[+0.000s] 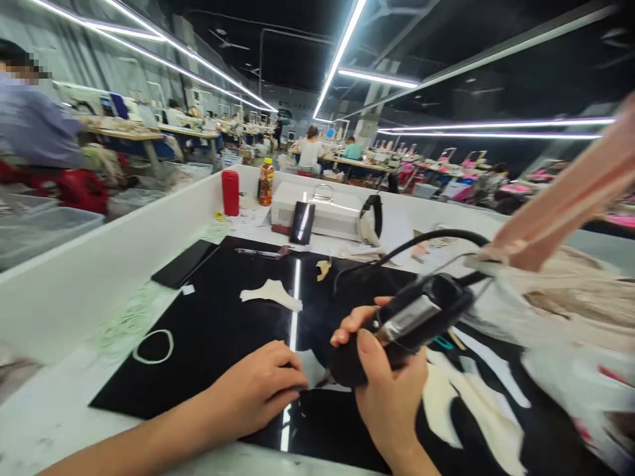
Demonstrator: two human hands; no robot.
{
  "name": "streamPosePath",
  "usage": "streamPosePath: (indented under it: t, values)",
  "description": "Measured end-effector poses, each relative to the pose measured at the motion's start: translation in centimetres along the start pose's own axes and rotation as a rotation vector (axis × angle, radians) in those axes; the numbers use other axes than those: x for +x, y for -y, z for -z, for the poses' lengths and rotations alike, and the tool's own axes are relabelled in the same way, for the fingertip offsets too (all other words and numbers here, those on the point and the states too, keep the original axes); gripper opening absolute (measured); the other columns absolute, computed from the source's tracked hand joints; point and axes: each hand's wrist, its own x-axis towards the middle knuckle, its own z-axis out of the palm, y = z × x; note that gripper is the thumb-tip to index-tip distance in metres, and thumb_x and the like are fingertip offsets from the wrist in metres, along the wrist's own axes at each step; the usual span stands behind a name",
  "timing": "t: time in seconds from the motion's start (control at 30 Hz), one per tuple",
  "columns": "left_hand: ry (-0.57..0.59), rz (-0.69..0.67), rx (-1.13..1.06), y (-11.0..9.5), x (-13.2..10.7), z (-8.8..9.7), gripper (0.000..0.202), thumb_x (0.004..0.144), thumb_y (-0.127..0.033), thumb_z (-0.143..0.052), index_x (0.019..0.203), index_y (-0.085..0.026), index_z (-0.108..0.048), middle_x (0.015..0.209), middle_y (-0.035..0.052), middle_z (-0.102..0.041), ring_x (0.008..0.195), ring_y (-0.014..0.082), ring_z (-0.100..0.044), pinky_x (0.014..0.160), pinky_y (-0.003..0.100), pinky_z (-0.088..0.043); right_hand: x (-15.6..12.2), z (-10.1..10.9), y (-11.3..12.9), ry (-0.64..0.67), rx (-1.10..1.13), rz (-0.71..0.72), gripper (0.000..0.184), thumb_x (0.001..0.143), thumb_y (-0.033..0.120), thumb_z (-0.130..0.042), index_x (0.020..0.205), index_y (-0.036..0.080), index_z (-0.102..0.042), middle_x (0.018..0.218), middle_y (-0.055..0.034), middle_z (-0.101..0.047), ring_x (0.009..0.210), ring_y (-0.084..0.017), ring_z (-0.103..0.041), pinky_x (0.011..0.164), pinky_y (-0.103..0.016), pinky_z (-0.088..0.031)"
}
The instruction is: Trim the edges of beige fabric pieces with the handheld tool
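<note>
My right hand (387, 377) is wrapped round a black, corded handheld power tool (404, 324) with a silvery label. The tool's lower end is close above a small white cut piece (311, 368), though its tip is blurred. Curled together, the fingers of my left hand (262, 383) grip the left edge of that piece against the glossy black board (198, 357). Farther up the board lies another white cut piece (270, 293), and a small tan scrap (323, 269) is beyond it. Cream cut pieces (481, 403) lie to the right of my right hand.
A pink cloth strip (560, 192) hangs down to the tool's cable (436, 233). At the back stand a white vented box (327, 210), a phone (302, 221), a bottle (266, 182) and a red container (230, 192). A low white wall (124, 291) edges the table. People sit at work beyond.
</note>
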Motion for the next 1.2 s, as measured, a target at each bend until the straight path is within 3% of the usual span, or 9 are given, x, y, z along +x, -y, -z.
streamPosePath:
  t: [0.13, 0.27, 0.77, 0.9, 1.07, 1.2]
  values:
    - [0.015, 0.042, -0.024, -0.5, 0.1, 0.3, 0.025, 0.09, -0.009, -0.071, 0.113, -0.019, -0.073, 0.112, 0.0053, -0.068, 0.102, 0.0198, -0.063, 0.094, 0.03, -0.052, 0.2, 0.3, -0.2, 0.039, -0.044, -0.002, 0.036, 0.087, 0.029, -0.081, 0.114, 0.029, -0.058, 0.081, 0.0036, -0.067, 0.065, -0.015, -0.067, 0.062, -0.032, -0.058]
    - [-0.009, 0.054, -0.073, -0.9, 0.2, 0.6, 0.023, 0.093, -0.011, -0.069, 0.116, -0.016, -0.071, 0.111, 0.0072, -0.069, 0.104, 0.0197, -0.063, 0.097, 0.03, -0.051, 0.3, 0.0, -0.2, -0.013, -0.058, -0.002, 0.037, 0.084, 0.034, -0.082, 0.111, 0.028, -0.058, 0.08, 0.0034, -0.065, 0.065, -0.016, -0.065, 0.063, -0.033, -0.058]
    - [-0.043, -0.012, -0.095, -0.1, 0.4, 0.9, 0.017, 0.102, -0.014, -0.056, 0.112, -0.018, -0.07, 0.115, 0.0065, -0.071, 0.107, 0.0187, -0.063, 0.102, 0.032, -0.049, -0.4, 0.6, -0.9, 0.09, -0.074, 0.016, 0.032, 0.091, 0.024, -0.075, 0.116, 0.029, -0.057, 0.082, 0.0019, -0.067, 0.067, -0.017, -0.067, 0.063, -0.035, -0.059]
    - [0.015, -0.062, -0.065, 0.2, 0.5, 1.2, 0.021, 0.1, -0.013, -0.058, 0.116, -0.019, -0.07, 0.119, 0.006, -0.072, 0.113, 0.0206, -0.063, 0.109, 0.038, -0.044, 0.2, 0.6, -0.7, 0.065, -0.122, 0.012, 0.033, 0.088, 0.027, -0.077, 0.114, 0.029, -0.056, 0.08, 0.0024, -0.068, 0.063, -0.017, -0.066, 0.062, -0.036, -0.058]
    - [0.062, -0.03, -0.078, 0.4, 0.2, 1.1, 0.029, 0.094, -0.015, -0.069, 0.122, -0.021, -0.07, 0.126, 0.0063, -0.071, 0.119, 0.0226, -0.062, 0.117, 0.042, -0.037, 0.7, 0.4, -0.3, -0.036, -0.138, 0.009, 0.035, 0.085, 0.032, -0.081, 0.111, 0.028, -0.057, 0.08, 0.0031, -0.065, 0.061, -0.016, -0.064, 0.063, -0.036, -0.056]
    - [0.075, 0.017, -0.096, 0.2, 0.2, 1.3, 0.037, 0.085, -0.022, -0.083, 0.12, -0.022, -0.072, 0.127, 0.0072, -0.069, 0.121, 0.0254, -0.061, 0.119, 0.044, -0.036, 0.1, 0.2, 0.0, 0.015, -0.074, -0.006, 0.035, 0.086, 0.032, -0.08, 0.113, 0.029, -0.058, 0.08, 0.0024, -0.064, 0.065, -0.016, -0.063, 0.062, -0.036, -0.057]
